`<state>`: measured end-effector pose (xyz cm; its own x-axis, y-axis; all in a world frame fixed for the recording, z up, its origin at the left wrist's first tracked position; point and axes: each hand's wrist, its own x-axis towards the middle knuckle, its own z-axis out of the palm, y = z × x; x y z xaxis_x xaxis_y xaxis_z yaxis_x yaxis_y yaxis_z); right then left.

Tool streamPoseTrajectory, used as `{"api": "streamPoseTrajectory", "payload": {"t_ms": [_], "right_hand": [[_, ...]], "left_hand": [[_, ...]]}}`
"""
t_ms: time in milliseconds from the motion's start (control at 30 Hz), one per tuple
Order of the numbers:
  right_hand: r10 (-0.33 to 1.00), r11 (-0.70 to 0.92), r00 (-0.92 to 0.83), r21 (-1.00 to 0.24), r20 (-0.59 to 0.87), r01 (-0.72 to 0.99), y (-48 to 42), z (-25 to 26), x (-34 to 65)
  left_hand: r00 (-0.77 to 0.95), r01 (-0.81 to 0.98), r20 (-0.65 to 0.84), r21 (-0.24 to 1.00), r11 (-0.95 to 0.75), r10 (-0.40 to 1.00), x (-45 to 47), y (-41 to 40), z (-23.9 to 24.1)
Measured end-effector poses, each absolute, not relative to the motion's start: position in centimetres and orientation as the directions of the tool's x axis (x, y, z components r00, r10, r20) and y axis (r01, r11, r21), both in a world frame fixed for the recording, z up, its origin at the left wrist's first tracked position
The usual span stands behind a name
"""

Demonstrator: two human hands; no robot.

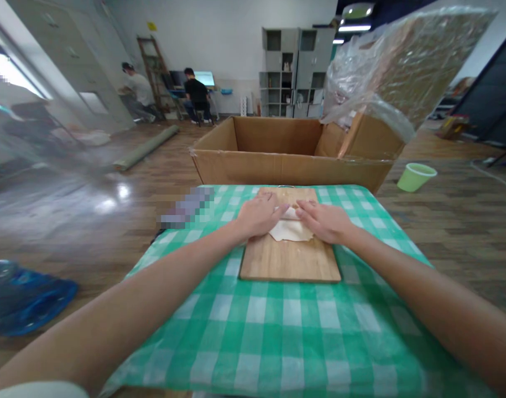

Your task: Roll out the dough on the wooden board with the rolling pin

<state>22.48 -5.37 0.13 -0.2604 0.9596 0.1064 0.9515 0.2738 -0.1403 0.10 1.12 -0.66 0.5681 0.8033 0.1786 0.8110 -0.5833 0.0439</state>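
Note:
A wooden cutting board (290,260) lies on a table covered with a green-and-white checked cloth (277,331). On the board's far half sits a pale, flat piece of dough (290,231), partly rolled or folded at its far edge. My left hand (259,214) and my right hand (324,220) both rest palm down on the dough, fingers together and pressing on its rolled edge, fingertips nearly meeting in the middle. Much of the dough is hidden under the hands.
A large open cardboard box (290,160) stands just beyond the table, with a plastic-wrapped bundle (402,72) leaning over its right side. A green cup (416,177) lies on the wooden floor at right, a blue bag (24,298) at left. Two people sit at desks far back.

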Motion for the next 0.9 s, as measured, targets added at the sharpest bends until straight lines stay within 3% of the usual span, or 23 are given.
{"api": "streamPoseTrajectory", "payload": {"t_ms": [267, 600, 900], "right_hand": [[0.925, 0.378, -0.367, -0.124, 0.103, 0.918, 2.3, -1.4, 24.7], [0.938, 0.343, -0.333, -0.124, 0.097, 0.931, 3.5, -2.1, 24.9], [0.911, 0.393, -0.389, 0.004, 0.139, 0.92, 1.8, -2.0, 24.5]], "left_hand": [[0.689, 0.721, 0.033, -0.136, -0.68, 0.724, 1.8, 6.9, -0.5], [0.659, 0.752, 0.069, -0.085, -0.653, 0.749, 2.3, 8.1, -0.9], [0.685, 0.728, 0.09, -0.124, -0.674, 0.723, 1.8, 6.6, -0.7]]}}
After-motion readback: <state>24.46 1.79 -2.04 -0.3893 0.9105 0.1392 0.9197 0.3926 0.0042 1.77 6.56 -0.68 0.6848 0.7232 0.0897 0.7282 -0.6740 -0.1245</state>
